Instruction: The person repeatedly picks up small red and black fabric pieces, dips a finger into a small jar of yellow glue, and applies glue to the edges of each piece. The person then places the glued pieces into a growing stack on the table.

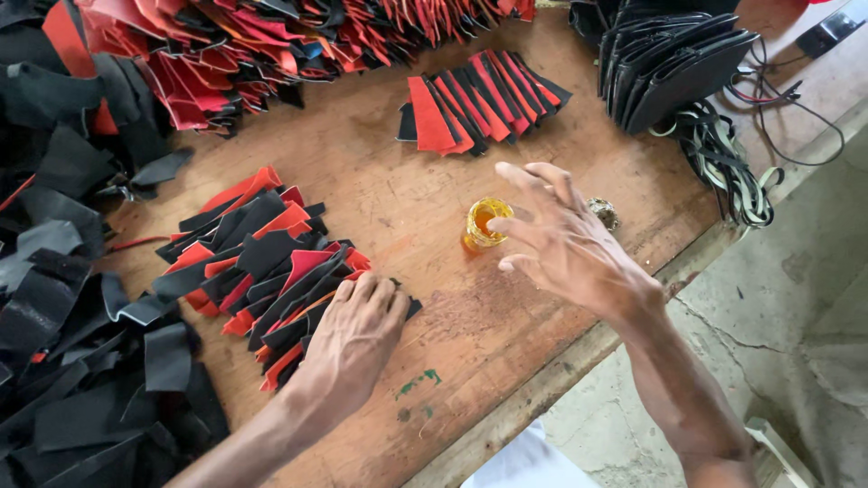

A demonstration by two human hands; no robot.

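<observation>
Landmark: small glass jar (pixel 486 223) of amber liquid, standing upright on the wooden table (pixel 398 208) near its front edge.

Left hand (pixel 354 336) lies palm down on the fanned pile of red and black cut pieces (pixel 262 271), on the pile's end nearest the jar; fingers together, pressing flat, not clamped on any one piece. The pile sits left of the jar, clearly apart from it.

Right hand (pixel 565 242) hovers just right of the jar, fingers spread apart and empty, fingertips close to the glass; contact cannot be told.

Handling, as judged: pieces look thin, light, limp, likely leather or similar sheet. They overlap like shingles, so one should slide off under a flat finger, then be pinched at a free edge. Jar looks small, light, breakable, open-topped; the liquid would spill if tipped. Take it round the side wall, keep it upright.

Beyond the jar: a second fan of red and black pieces (pixel 479 101). Beyond and right: a stack of black pieces (pixel 674 68).
</observation>
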